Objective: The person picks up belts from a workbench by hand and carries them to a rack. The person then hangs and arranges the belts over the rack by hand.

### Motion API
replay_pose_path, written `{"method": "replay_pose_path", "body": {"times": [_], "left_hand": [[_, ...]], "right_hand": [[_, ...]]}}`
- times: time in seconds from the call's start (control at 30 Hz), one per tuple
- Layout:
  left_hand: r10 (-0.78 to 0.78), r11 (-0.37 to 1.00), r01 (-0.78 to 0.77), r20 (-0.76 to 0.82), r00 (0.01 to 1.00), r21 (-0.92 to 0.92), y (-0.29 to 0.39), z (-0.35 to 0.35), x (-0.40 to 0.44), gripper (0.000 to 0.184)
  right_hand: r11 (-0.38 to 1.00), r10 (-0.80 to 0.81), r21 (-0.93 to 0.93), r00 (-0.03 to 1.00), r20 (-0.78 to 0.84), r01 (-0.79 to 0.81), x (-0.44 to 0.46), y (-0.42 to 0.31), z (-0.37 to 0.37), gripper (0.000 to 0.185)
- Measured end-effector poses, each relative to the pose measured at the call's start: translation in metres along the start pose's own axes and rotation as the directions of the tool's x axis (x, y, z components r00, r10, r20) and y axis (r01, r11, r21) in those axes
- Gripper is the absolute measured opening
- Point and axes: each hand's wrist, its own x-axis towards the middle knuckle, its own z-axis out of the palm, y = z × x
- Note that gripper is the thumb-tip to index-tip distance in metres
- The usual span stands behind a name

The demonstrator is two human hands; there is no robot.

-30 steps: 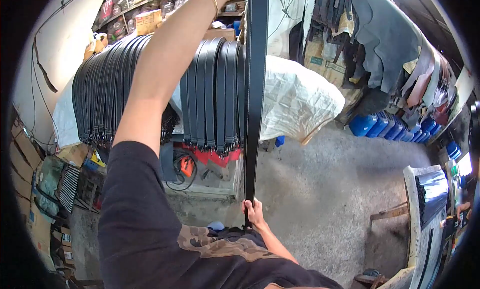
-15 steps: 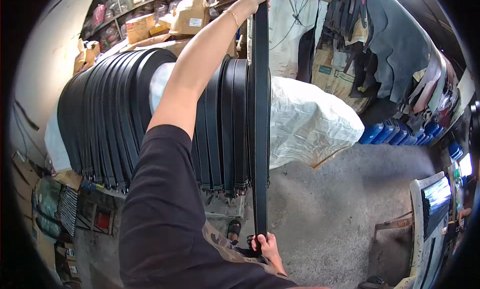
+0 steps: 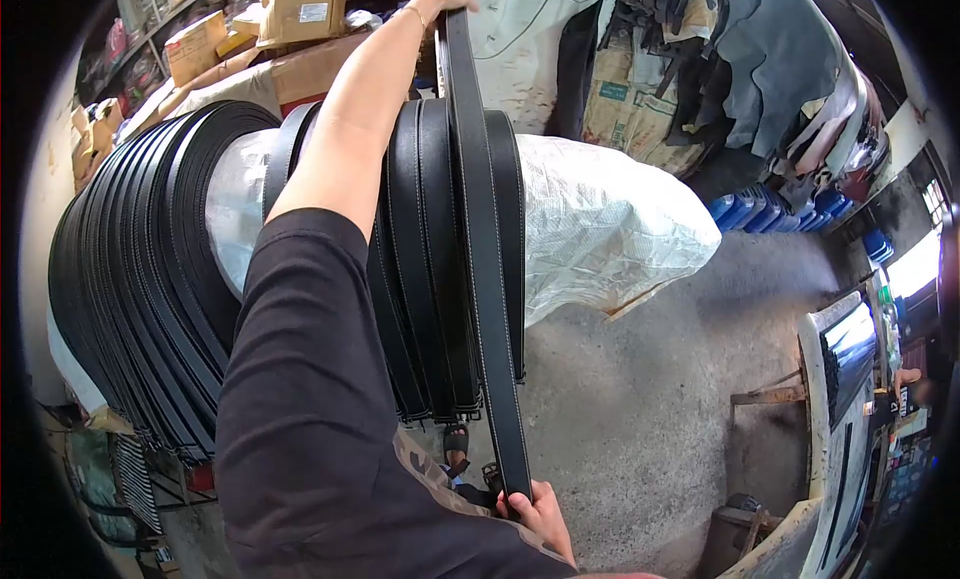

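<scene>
A long black strap with pale edge stitching (image 3: 485, 249) runs from the top of the view down to my right hand (image 3: 538, 517), whose fingers and thumb are closed round its lower end. At the strap's upper part is my left hand (image 3: 447, 1), its palm over the strap and some fingers stretched out to the right. Behind the strap, many black straps (image 3: 130, 259) hang side by side over a padded rack with a pale woven cover (image 3: 610, 219). My left forearm crosses in front of part of them.
Cardboard boxes (image 3: 300, 14) and shelves stand at the upper left. Dark hides (image 3: 790, 59) hang at the upper right above blue containers (image 3: 765, 214). At right is a worktable (image 3: 815, 419). A sandalled foot (image 3: 456, 444) shows below the rack.
The view has shifted, and the rack appears larger and further left. My left hand has come into view at the strap's top, and its fingers have opened. My right hand still holds the lower end.
</scene>
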Motion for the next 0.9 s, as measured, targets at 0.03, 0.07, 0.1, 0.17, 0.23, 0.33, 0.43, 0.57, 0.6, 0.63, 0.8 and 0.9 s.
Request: {"method": "replay_pose_path", "body": {"times": [0.03, 0.07, 0.1, 0.17, 0.23, 0.33, 0.43, 0.57, 0.6, 0.63, 0.8, 0.9], "left_hand": [[-0.097, 0.989, 0.097, -0.006, 0.995, 0.111, 0.009, 0.011, -0.045, 0.087], [-0.286, 0.927, 0.284, -0.028, 0.958, 0.243, 0.011, 0.015, -0.056, 0.097], [-0.119, 0.866, 0.171, -0.139, 0.983, 0.47, -0.003, 0.014, -0.032, 0.098], [0.116, 0.738, 0.101, -0.274, 0.955, 0.667, -0.04, 0.015, 0.003, 0.099], [0.169, 0.745, 0.057, -0.27, 0.948, 0.665, -0.031, 0.009, -0.018, 0.095], [0.293, 0.734, -0.044, -0.257, 0.921, 0.678, -0.014, 0.0, -0.049, 0.09], [0.61, 0.702, -0.326, -0.298, 0.735, 0.633, 0.006, -0.005, -0.103, 0.039], [0.287, 0.909, -0.151, -0.318, 0.904, 0.389, 0.032, 0.018, -0.213, 0.057], [0.294, 0.923, -0.159, -0.376, 0.879, 0.35, 0.031, 0.029, -0.239, 0.059], [0.461, 0.873, -0.305, -0.44, 0.771, 0.381, 0.022, 0.047, -0.277, 0.061], [0.316, 0.733, -0.669, -0.807, 0.499, -0.126, -0.03, 0.211, -0.517, 0.036], [0.274, 0.735, -0.643, -0.773, 0.572, -0.215, -0.051, 0.285, -0.569, 0.036]], "right_hand": [[0.998, -0.037, -0.052, 0.999, 0.011, 0.037, -0.002, -0.003, 0.001, 0.035], [0.998, -0.034, -0.056, 0.999, 0.011, 0.035, -0.004, -0.006, 0.002, 0.035], [0.997, -0.024, -0.071, 1.0, -0.007, 0.023, -0.004, -0.007, 0.004, 0.034], [0.997, -0.01, -0.083, 1.0, -0.018, 0.009, -0.006, -0.013, 0.008, 0.033], [0.996, -0.034, -0.081, 0.999, -0.002, 0.034, 0.002, -0.031, 0.009, 0.029], [0.985, -0.102, -0.133, 0.994, 0.032, 0.106, 0.017, -0.052, 0.018, 0.031], [0.994, -0.106, -0.03, 0.994, 0.017, 0.107, 0.032, -0.067, 0.029, 0.032], [0.982, -0.189, 0.028, 0.977, 0.096, 0.187, 0.051, -0.083, 0.026, 0.036], [0.981, -0.188, 0.07, 0.975, 0.121, 0.18, 0.054, -0.09, 0.026, 0.04], [0.971, -0.237, 0.077, 0.961, 0.14, 0.228, 0.06, -0.096, 0.026, 0.042], [0.966, -0.233, 0.185, 0.918, 0.321, 0.181, 0.086, -0.14, 0.023, 0.048], [0.96, -0.231, 0.238, 0.896, 0.379, 0.147, 0.099, -0.158, 0.022, 0.048]]}}
